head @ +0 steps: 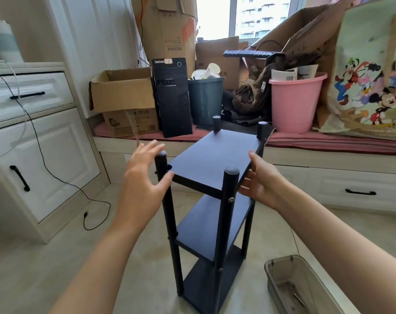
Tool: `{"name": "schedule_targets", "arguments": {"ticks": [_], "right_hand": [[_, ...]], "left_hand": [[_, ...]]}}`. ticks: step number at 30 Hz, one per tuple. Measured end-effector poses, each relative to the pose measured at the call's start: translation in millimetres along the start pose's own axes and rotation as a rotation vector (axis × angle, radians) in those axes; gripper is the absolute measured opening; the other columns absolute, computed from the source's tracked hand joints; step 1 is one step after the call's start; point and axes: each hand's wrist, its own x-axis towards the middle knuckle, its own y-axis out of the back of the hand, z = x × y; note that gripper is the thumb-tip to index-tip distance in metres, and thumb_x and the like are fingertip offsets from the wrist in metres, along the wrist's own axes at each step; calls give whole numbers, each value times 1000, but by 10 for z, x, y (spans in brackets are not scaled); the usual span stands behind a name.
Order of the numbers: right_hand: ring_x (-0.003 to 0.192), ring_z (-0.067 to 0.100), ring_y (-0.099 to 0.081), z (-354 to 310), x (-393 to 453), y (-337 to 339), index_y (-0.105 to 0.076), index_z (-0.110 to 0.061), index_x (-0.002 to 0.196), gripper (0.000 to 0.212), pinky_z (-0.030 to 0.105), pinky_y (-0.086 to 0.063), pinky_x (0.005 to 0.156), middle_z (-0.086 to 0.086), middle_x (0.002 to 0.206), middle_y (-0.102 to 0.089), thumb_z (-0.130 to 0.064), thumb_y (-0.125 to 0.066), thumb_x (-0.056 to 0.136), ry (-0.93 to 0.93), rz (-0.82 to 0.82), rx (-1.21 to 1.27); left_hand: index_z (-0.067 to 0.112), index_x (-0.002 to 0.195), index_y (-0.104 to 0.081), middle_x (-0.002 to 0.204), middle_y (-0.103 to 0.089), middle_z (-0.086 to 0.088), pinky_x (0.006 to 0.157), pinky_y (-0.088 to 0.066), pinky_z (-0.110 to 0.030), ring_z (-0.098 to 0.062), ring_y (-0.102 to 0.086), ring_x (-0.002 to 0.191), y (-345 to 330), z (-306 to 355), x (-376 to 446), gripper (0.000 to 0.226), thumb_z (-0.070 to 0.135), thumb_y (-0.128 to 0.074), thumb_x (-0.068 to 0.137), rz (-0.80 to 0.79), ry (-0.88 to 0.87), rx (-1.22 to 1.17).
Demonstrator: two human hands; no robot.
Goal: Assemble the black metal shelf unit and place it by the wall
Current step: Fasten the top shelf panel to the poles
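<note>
While you look down from the head camera, a white cabinet (33, 137) fills the left edge of the frame, with black handles and a thin black cable (56, 177) trailing down its front onto the pale floor. Just right of it, in the upper middle, open cardboard boxes (124, 91) sit on the window bench beside a black computer tower (172, 96) and a dark bin (205, 100) stuffed with paper cups.

Your left hand (142, 184) sits left of centre, fingers spread and nearly straight, the thumb touching the near left edge of the top board and the palm just beside the front-left post; it does not curl round anything. The black shelf unit (213, 159) stands upright on the floor in the centre of the frame, three boards stacked between four round posts, short of the bench in front of you. Your right hand (260, 180) grips the right edge of the top board, thumb on top and fingers curled underneath. Your two hands are well apart, one on each side of the unit.

Further right, a pink bucket (297, 103) holds papers on the bench, and a cartoon-printed bag (374, 75) leans at the right edge. At the lower right, a translucent grey container (281, 279) lies on the floor with small metal parts inside.
</note>
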Motion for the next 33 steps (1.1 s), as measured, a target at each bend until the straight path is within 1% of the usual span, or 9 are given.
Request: {"name": "schedule_targets", "arguments": {"ticks": [3,7,10,13,16,20,24,27,33], "right_hand": [[89,28,-73,66,-241,-51,-60,-14,118,45,39,-59,74,10,102,-74,-52,-42,101,47,-5,-194],[77,17,-74,145,-647,-149,-38,-29,141,65,35,-60,67,6,110,-67,-72,-31,93,196,-66,-370],[109,10,-64,259,-851,-177,-11,-35,155,103,39,-55,91,-6,137,-53,-92,-34,72,305,-132,-620],[138,5,-32,365,-891,-140,3,-34,157,111,33,-27,114,-10,155,-29,-92,-36,71,420,-150,-836],[118,-2,-38,376,-851,-108,-3,-31,158,98,24,-26,103,-13,141,-36,-78,-34,78,473,-116,-901],[137,11,-37,365,-749,-54,-19,-32,156,70,39,-31,115,-7,147,-42,-61,-38,94,495,-112,-888],[100,14,-61,309,-688,20,-47,-33,131,32,20,-46,82,-3,107,-67,-44,-43,101,527,-38,-806],[86,23,-64,242,-633,104,-53,-28,104,14,33,-48,75,2,87,-66,-40,-46,101,549,62,-762],[98,36,-63,91,-473,220,-61,-6,98,36,55,-51,88,20,97,-68,-40,-50,100,538,147,-709]], "left_hand": [[33,143,-47,139,-55,22,113,-33,-21,7,-46,131,-72,-117,3,52,22,-67,96,-114,314,-343],[37,118,-64,108,-73,23,104,-48,-34,6,-65,105,-175,-195,18,18,32,-57,102,-150,461,-458],[34,113,-68,103,-75,19,99,-49,-33,3,-69,100,-186,-221,32,16,30,-57,102,-129,466,-527],[29,118,-67,105,-76,16,97,-49,-31,-2,-70,102,-183,-224,33,19,30,-57,102,-132,468,-540],[27,121,-66,105,-77,13,91,-51,-29,-5,-71,103,-175,-214,23,22,31,-58,101,-147,464,-544],[33,120,-64,103,-77,11,86,-51,-28,-7,-72,100,-149,-213,21,21,34,-60,100,-193,448,-519],[49,119,-56,101,-77,2,89,-56,-37,-12,-73,97,-94,-155,26,27,32,-63,98,-266,384,-449],[59,116,-55,98,-77,0,87,-60,-39,-13,-73,95,-43,-62,13,40,27,-67,96,-396,319,-388],[50,105,-64,86,-77,2,76,-59,-26,-12,-73,82,-32,206,-122,29,28,-74,89,-546,192,-277]]}}
